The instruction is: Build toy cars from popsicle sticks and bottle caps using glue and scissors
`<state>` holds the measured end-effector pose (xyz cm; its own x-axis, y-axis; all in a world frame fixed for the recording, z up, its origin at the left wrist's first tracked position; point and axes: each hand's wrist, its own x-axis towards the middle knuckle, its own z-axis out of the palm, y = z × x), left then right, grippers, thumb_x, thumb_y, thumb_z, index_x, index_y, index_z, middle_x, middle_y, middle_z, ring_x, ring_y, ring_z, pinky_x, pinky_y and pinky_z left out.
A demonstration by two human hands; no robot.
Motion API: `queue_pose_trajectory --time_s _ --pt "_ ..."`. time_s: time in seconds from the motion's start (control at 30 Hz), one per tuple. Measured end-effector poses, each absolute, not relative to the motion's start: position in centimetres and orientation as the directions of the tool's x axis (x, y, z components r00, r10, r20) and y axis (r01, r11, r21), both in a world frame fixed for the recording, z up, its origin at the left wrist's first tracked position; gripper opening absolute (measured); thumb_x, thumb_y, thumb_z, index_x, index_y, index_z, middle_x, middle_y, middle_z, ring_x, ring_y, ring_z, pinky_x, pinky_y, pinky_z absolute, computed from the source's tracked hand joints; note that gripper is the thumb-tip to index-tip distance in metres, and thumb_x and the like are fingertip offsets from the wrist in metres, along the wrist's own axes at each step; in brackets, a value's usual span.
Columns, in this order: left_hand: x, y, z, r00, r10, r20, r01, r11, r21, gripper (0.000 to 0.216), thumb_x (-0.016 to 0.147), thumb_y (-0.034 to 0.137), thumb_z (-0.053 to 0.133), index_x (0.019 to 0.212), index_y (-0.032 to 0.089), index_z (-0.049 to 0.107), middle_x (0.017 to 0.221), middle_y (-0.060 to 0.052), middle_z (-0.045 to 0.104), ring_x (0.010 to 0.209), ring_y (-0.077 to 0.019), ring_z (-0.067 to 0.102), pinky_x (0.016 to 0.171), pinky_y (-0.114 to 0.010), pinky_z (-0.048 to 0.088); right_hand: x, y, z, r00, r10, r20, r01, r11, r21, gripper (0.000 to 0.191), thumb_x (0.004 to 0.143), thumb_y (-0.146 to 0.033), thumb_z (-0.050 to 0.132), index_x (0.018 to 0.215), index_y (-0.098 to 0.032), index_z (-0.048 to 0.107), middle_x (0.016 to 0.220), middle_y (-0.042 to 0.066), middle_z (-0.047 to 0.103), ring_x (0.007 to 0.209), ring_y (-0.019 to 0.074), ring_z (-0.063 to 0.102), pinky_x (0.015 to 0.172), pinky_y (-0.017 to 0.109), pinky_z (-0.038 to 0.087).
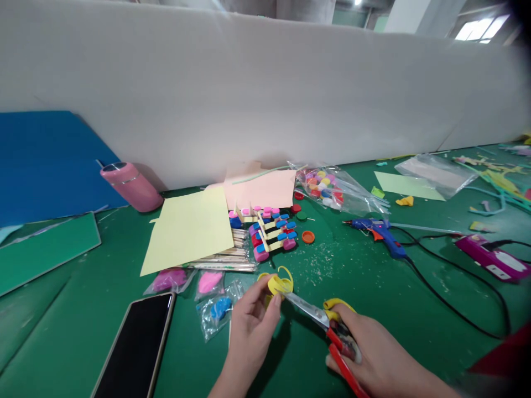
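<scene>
Between the thumb and fingers of my left hand is a small round yellow piece, with a thin curled strip standing off it. My right hand grips a pair of scissors with yellow and red handles. The blade tips touch the yellow piece or lie just behind it; I cannot tell how far the blades are apart. Beyond my left hand stands a small model of pale sticks and blue, pink and red pieces. An orange cap lies right of the model.
A blue glue gun with its cable lies at right, near a purple power strip. At left are a phone, yellow paper and a pink flask. A bag of colourful caps rests by the white partition.
</scene>
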<state>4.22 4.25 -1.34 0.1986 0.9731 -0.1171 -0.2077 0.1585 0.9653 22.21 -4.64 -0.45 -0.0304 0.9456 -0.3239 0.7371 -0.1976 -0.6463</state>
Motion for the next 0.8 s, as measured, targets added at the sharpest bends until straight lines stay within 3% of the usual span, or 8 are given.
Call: queue_pose_trajectory --time_s 0.33,0.53,0.67,0.8 --pt "4.45 4.18 -1.1 0.186 0.974 -0.127 -0.221 0.167 0.961 0.028 0.065 0.027 0.069 0.092 0.018 0.066 0.092 -0.007 0.069 0.084 -0.0207 0.063 0.073 -0.028 0.049 21.93 -4.48 -0.04 -0.072 0.926 -0.371 0.723 -0.208 -0.659 0.026 0.074 -0.043 0.053 0.077 -0.021 0.041 0.063 -0.002 0.059 0.052 0.0129 0.046 0.046 0.022 0.027" --pt "4.2 4.49 -1.15 0.198 0.968 -0.154 -0.271 0.205 0.941 0.029 0.066 0.027 0.069 0.093 0.018 0.066 0.092 -0.007 0.069 0.084 -0.0205 0.061 0.072 -0.027 0.048 22.22 -4.71 -0.55 -0.064 0.95 -0.307 0.766 -0.15 -0.625 0.029 0.075 -0.048 0.051 0.078 -0.021 0.041 0.064 -0.001 0.058 0.05 0.0131 0.044 0.045 0.023 0.025" --pt "3.94 4.65 -1.59 0.294 0.941 -0.169 -0.352 0.271 0.896 0.024 0.071 0.025 0.064 0.095 0.02 0.065 0.08 -0.004 0.068 0.073 -0.0149 0.061 0.07 -0.025 0.046 22.26 -4.55 -0.49 -0.078 0.946 -0.315 0.766 -0.146 -0.627 0.029 0.076 -0.048 0.049 0.082 -0.02 0.042 0.063 -0.001 0.058 0.05 0.0132 0.045 0.045 0.023 0.025" --pt "3.75 4.72 -1.92 0.352 0.924 -0.152 -0.364 0.284 0.887 0.024 0.075 0.023 0.061 0.098 0.021 0.064 0.078 -0.003 0.067 0.073 -0.0135 0.06 0.076 -0.026 0.044 22.13 -4.36 -0.21 -0.08 0.938 -0.336 0.746 -0.168 -0.645 0.03 0.075 -0.048 0.05 0.082 -0.02 0.042 0.064 -0.001 0.058 0.05 0.0129 0.044 0.046 0.023 0.026"
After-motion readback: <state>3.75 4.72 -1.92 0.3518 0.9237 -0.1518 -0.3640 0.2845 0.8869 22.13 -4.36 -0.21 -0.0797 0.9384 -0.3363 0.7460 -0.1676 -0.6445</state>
